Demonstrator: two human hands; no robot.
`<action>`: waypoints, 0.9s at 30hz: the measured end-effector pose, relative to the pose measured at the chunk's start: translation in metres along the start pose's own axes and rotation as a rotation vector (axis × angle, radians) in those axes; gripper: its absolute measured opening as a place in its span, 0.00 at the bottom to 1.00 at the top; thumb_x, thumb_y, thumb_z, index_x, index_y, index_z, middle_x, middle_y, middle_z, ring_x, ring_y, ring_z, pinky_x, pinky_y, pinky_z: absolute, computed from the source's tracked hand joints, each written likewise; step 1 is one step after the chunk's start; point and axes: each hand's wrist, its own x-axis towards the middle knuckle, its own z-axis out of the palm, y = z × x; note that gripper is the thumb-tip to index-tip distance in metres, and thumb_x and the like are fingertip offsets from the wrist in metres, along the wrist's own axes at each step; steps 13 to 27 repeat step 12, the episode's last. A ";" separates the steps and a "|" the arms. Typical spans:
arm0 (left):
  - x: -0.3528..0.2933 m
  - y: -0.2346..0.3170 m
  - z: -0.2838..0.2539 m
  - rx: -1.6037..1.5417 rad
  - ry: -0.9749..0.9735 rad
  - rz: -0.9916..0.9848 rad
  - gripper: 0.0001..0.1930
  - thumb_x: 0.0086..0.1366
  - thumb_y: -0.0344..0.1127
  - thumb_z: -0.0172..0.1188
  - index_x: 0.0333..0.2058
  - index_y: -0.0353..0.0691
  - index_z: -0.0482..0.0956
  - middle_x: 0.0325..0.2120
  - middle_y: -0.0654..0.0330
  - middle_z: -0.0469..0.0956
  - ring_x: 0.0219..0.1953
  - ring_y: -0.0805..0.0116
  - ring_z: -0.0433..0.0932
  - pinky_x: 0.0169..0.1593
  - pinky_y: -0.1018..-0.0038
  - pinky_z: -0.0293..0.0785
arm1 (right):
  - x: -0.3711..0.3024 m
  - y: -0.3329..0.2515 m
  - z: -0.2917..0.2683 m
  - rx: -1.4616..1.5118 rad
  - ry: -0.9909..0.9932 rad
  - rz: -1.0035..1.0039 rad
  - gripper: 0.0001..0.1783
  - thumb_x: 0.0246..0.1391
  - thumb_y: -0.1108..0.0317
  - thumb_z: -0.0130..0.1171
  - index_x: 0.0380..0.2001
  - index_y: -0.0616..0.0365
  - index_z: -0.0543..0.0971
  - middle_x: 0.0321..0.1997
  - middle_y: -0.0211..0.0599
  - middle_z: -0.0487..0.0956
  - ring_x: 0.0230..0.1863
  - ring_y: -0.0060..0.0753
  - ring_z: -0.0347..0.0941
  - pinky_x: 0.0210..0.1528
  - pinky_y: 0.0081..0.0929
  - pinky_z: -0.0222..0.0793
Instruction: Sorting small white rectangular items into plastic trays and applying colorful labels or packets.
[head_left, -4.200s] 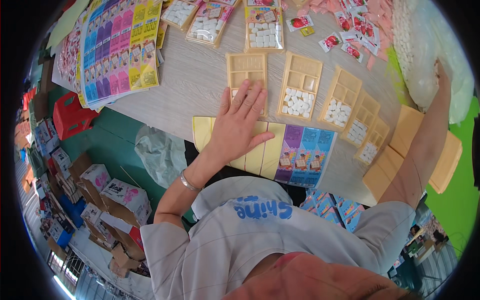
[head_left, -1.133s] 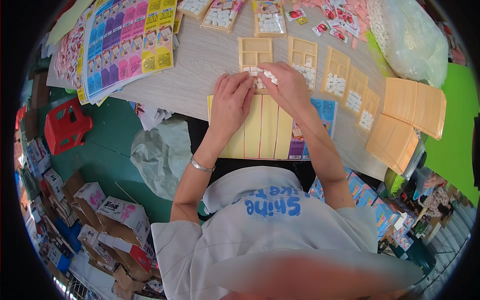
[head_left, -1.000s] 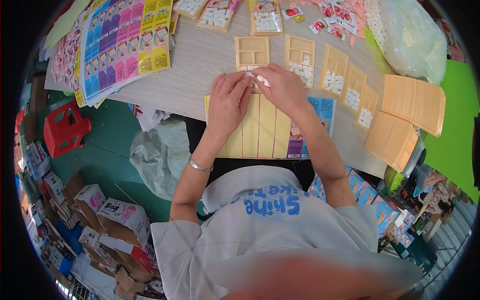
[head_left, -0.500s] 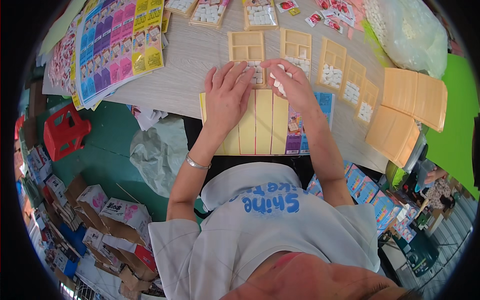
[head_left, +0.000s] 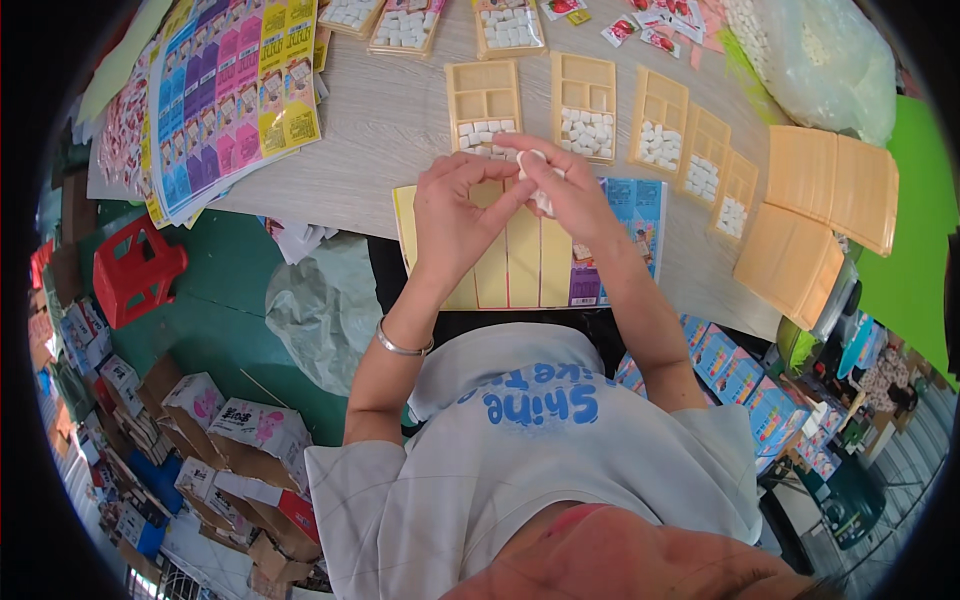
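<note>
My right hand point(head_left: 572, 200) is curled around several small white pillow-shaped candies point(head_left: 541, 203). My left hand point(head_left: 452, 215) meets it, with thumb and forefinger pinched at the white pieces by the right fingertips. Just beyond both hands lies a tan compartment tray point(head_left: 484, 104); white candies point(head_left: 484, 131) fill part of its near section, and the hands hide its near end. Beneath my wrists is a printed card sheet point(head_left: 490, 262) with pale yellow strips and a blue and purple part.
To the right, more tan trays point(head_left: 569, 92) hold white candies, beside stacked empty tan trays point(head_left: 835, 185) and a clear bag point(head_left: 815, 75) of white pieces. Printed sheets point(head_left: 235, 90) are piled at left. Filled trays point(head_left: 508, 30) and small sachets point(head_left: 660, 38) lie at the back.
My left hand has lifted from the near end of the tray and its fingers have closed in a pinch at my right hand. The right hand has drawn slightly toward me with the candies.
</note>
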 end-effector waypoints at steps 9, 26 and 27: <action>0.013 -0.013 -0.008 0.205 0.103 0.085 0.07 0.52 0.35 0.75 0.32 0.47 0.88 0.31 0.64 0.83 0.39 0.62 0.78 0.46 0.65 0.68 | -0.005 0.026 -0.004 0.117 0.318 -0.198 0.09 0.71 0.64 0.52 0.46 0.56 0.78 0.30 0.26 0.76 0.23 0.13 0.66 0.21 0.13 0.57; 0.025 -0.029 -0.011 0.542 0.067 0.173 0.08 0.55 0.40 0.73 0.35 0.50 0.89 0.36 0.67 0.82 0.44 0.63 0.75 0.53 0.62 0.63 | -0.007 0.024 -0.012 0.195 0.372 -0.286 0.10 0.72 0.63 0.52 0.46 0.56 0.78 0.30 0.27 0.77 0.20 0.13 0.66 0.19 0.13 0.56; 0.025 -0.029 -0.011 0.542 0.067 0.173 0.08 0.55 0.40 0.73 0.35 0.50 0.89 0.36 0.67 0.82 0.44 0.63 0.75 0.53 0.62 0.63 | -0.007 0.024 -0.012 0.195 0.372 -0.286 0.10 0.72 0.63 0.52 0.46 0.56 0.78 0.30 0.27 0.77 0.20 0.13 0.66 0.19 0.13 0.56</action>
